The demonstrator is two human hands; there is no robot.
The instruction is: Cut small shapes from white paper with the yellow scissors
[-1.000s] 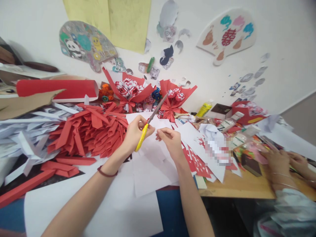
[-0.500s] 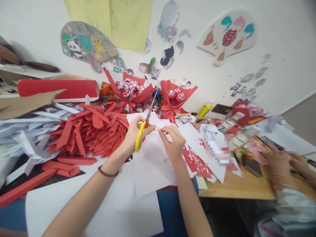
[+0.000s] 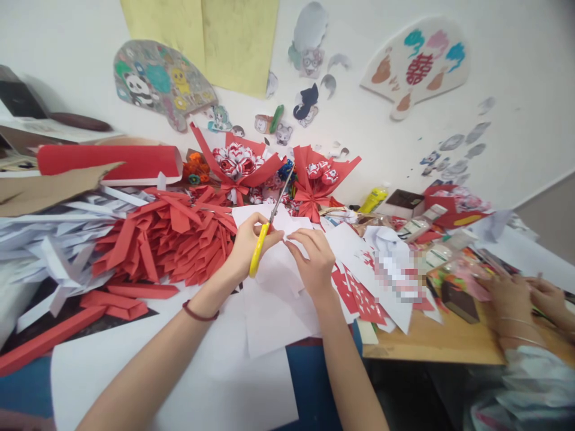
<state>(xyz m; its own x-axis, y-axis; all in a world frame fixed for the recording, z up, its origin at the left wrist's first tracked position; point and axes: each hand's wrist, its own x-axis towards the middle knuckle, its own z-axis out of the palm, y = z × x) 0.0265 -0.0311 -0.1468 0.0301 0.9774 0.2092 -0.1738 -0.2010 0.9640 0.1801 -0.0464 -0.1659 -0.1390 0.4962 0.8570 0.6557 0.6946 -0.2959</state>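
My left hand (image 3: 245, 245) is closed around a pair of scissors (image 3: 259, 250) with yellow handles, the blades pointing up and away. Its thumb and fingertip reach toward my right hand (image 3: 313, 257). That hand is closed in a pinch, its fingertips almost meeting those of the left. What sits between them is too small and pale to make out. Beneath both hands lie white paper sheets (image 3: 278, 317), overlapping a larger white sheet (image 3: 211, 371) nearer me.
Left are heaps of red folded paper strips (image 3: 155, 239) and white folded strips (image 3: 58, 257). Red-wrapped paper bouquets (image 3: 245, 170) stand against the wall. Red cut-out paper (image 3: 363, 296) lies to the right, near another person's hands (image 3: 512, 296) at a wooden table (image 3: 431, 350).
The scissors have turned slightly in my left hand, so their handles look narrower. Both hands stay close together, and the view has shifted a little.
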